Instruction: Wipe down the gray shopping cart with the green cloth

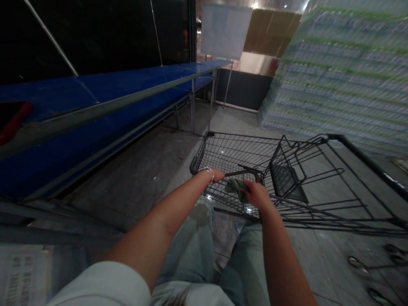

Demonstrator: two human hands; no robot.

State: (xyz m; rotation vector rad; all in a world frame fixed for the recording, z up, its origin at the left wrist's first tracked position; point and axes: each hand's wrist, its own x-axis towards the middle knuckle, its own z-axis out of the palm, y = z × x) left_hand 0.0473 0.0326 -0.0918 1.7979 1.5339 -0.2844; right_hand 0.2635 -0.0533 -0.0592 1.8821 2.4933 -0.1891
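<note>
A dark wire shopping cart stands in front of me on the concrete floor. My left hand, with a bracelet at the wrist, is closed round the cart's handle bar. My right hand grips the same handle further right and also holds a dark green folded thing against it. The cart's child seat flap is folded open. The basket looks empty as far as I can see. My legs in light jeans show below the cart.
A long blue counter on metal legs runs along the left. A tall stack of shrink-wrapped bottle packs rises on the right. A second cart's frame lies to the right. A white sign board stands ahead.
</note>
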